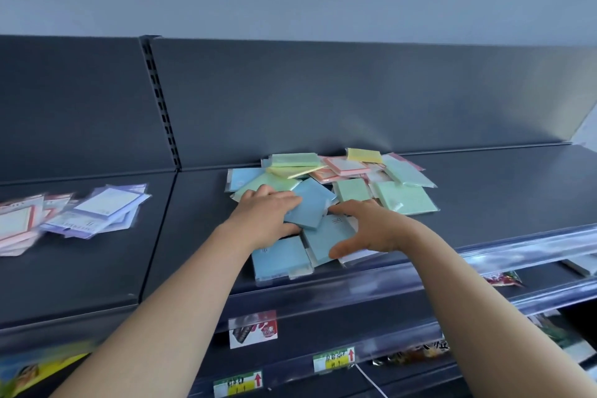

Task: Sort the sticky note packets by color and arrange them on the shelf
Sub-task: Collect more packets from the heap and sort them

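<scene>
Two bare forearms point(168, 317) enter from the bottom edge, nearest the lens, both reaching onto the shelf point(484, 197).

Shelf is dark grey metal with a clear plastic rail point(420, 271) on the front lip. Dark back panel point(323, 90) behind it, slotted upright point(160, 107) at the panel joint.

Mixed pile point(397, 191) of sticky note packets sits mid-shelf against the back panel. Green, yellow, pink and pale blue, overlapping, unsorted.

Second pile point(93, 213) is well apart to the left, on the neighbouring shelf section. Purple- and pink-edged packets, motion-blurred.

Between the mixed pile and the rail, two blue ones lie flat: front packet point(279, 260) and, just beside it on the right, rear packet point(326, 236).

Left hand point(268, 213) pinches a tilted blue packet point(310, 207), fingers on top, thumb under, above the flat ones.

Right hand point(371, 229) is spread wide and holds nothing. Fingers and thumb arch over the rear packet; cannot tell whether they touch it.

Short dark print marks on the blue packets are too small to read.

Lower rails carry labels:
- Photo tag point(253, 329): white, with a product picture.
- Arrow tag point(333, 360): green/yellow, red up-arrow.
- Lower arrow tag point(238, 383): same colours and arrow.

Characters on all three are blurred and unreadable.
</scene>
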Tool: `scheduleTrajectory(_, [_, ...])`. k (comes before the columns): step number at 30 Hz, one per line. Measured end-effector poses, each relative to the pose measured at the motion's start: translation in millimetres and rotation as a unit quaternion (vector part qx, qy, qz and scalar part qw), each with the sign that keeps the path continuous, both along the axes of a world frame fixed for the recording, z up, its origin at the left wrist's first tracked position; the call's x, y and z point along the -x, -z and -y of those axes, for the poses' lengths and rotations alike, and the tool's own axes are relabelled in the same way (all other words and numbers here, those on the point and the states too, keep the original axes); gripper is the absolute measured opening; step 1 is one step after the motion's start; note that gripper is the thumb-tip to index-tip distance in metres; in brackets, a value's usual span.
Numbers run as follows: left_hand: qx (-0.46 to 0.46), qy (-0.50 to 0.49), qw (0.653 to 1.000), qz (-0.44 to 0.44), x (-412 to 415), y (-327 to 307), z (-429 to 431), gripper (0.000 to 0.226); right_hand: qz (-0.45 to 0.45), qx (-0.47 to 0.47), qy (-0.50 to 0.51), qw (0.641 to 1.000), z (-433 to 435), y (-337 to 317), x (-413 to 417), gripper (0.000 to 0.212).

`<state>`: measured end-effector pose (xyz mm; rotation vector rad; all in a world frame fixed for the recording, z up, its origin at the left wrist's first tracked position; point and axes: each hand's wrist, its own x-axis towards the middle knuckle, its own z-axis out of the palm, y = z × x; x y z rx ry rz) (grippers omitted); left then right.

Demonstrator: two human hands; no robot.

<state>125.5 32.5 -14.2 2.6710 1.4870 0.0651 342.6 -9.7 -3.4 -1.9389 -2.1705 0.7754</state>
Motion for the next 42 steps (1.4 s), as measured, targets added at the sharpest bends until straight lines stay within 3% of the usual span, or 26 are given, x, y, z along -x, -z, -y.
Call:
scheduleTrajectory(4, [-0.041, -0.002, 0.998, 0.04, 1, -1, 3, 0.019, -0.06, -0.04, 0.035, 0.997, 3, 2, 3, 0.093])
scheduleTrajectory(8, [-0.075, -0.037, 0.989, 0.123, 1, -8, 12, 0.032, -0.15, -0.106, 0.102, 0.978, 3, -3, 1, 0.072])
scheduleTrajectory(12, [-0.129, -0.053, 0.97, 0.201, -4, -5, 14, 0.031, -0.251, -0.127, 0.183, 0.942, -2, -9, -12, 0.054])
scheduleTrajectory(16, [-0.149, -0.087, 0.948, 0.266, -13, -11, 19, 0.03, -0.352, -0.13, 0.233, 0.897, -8, -18, -30, 0.051])
scheduleTrajectory(20, [-0.212, -0.124, 0.931, 0.269, -14, -23, 30, 0.031, -0.391, -0.168, 0.262, 0.866, -20, -29, -44, 0.052])
scheduleTrajectory(23, [-0.252, -0.142, 0.92, 0.264, -2, -26, 36, 0.035, -0.457, -0.155, 0.247, 0.84, -30, -40, -38, 0.039])
scheduleTrajectory(29, [-0.128, -0.208, 0.88, 0.408, 31, -29, 54, 0.04, -0.486, -0.112, 0.146, 0.854, -41, -51, 21, 0.018])
scheduleTrajectory(35, [-0.086, -0.285, 0.847, 0.442, 83, -31, 77, 0.037, -0.483, -0.05, 0.084, 0.87, -45, -39, 103, 0.018])
scheduleTrajectory(39, [-0.068, -0.296, 0.815, 0.493, 129, -39, 91, 0.018, -0.47, -0.027, 0.051, 0.881, -44, -31, 165, 0.017])
scheduleTrajectory(42, [-0.088, -0.34, 0.799, 0.487, 182, -36, 98, 0.032, -0.486, -0.018, 0.036, 0.873, -40, -33, 219, 0.027])
